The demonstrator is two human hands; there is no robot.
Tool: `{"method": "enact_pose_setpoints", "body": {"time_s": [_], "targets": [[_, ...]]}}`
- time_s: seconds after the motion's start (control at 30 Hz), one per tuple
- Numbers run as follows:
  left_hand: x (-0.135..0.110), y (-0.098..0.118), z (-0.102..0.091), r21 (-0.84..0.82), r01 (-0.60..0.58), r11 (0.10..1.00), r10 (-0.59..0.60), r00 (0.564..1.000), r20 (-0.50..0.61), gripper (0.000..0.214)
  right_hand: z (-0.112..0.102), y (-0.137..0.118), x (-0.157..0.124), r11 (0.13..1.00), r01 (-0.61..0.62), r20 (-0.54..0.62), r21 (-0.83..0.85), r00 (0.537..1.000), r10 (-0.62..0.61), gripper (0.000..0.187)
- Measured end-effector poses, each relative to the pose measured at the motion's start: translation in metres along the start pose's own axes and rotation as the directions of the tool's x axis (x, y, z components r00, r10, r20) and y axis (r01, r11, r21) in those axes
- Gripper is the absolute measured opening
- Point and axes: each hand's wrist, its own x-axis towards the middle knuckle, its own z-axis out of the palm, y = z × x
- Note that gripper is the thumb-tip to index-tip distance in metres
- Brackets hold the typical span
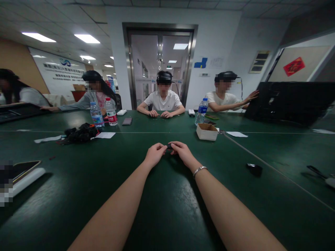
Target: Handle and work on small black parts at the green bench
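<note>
Both my arms reach forward over a dark green table (167, 209). My left hand (155, 154) and my right hand (181, 151) meet at the table's middle, fingers curled and pinched together on a small dark object (169, 146) between them. What the object is I cannot make out. A silver bracelet (199, 170) sits on my right wrist.
A small open cardboard box (207, 131) stands just beyond my hands. A black bundle (80, 133), water bottles (96, 114), a phone (127, 121) and papers lie on the far half. A small black item (254, 169) lies at right. Several other people sit along the far edge.
</note>
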Motion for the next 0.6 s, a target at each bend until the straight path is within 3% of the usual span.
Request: {"method": "enact_pose_setpoints", "body": {"time_s": [0.27, 0.6], "targets": [[0.0002, 0.0011, -0.0018, 0.104, 0.006, 0.995, -0.006, 1.000, -0.005, 0.055, -0.0011, 0.0013, -0.0004, 1.000, -0.003, 0.020, 0.000, 1.000, 0.003, 0.032], [0.0020, 0.0014, -0.0011, 0.063, 0.067, 0.996, -0.066, 0.998, -0.024, 0.058, -0.0002, -0.0006, -0.0020, 1.000, 0.004, 0.035, -0.001, 0.999, -0.004, 0.028]]}}
